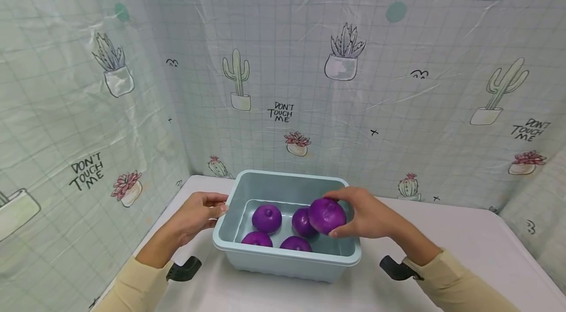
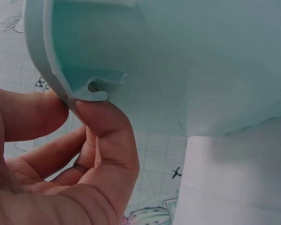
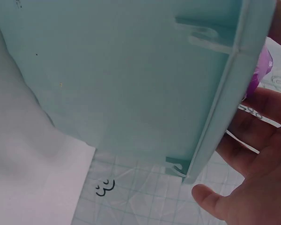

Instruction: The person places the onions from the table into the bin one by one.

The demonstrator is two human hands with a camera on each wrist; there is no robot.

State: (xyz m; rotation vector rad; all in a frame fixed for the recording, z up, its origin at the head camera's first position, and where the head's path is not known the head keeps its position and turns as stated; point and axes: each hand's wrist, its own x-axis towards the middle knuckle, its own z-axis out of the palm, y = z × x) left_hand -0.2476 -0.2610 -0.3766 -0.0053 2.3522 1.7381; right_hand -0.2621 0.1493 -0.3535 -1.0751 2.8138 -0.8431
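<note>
A pale blue plastic tub (image 1: 283,252) stands on the white table, with several purple round fruits (image 1: 267,218) lying inside it. My right hand (image 1: 362,216) grips one more purple fruit (image 1: 327,215) over the tub's right side, above its rim. In the right wrist view a sliver of that purple fruit (image 3: 261,70) shows past the tub wall (image 3: 131,79). My left hand (image 1: 201,211) pinches the tub's left rim, thumb on top. In the left wrist view its fingers (image 2: 103,126) curl under the rim (image 2: 51,70).
The white table (image 1: 468,248) is walled on three sides by a plastic curtain (image 1: 309,81) printed with cactus pots. Black wrist mounts (image 1: 185,269) sit on both cream sleeves. The tub stands toward the back left of the table.
</note>
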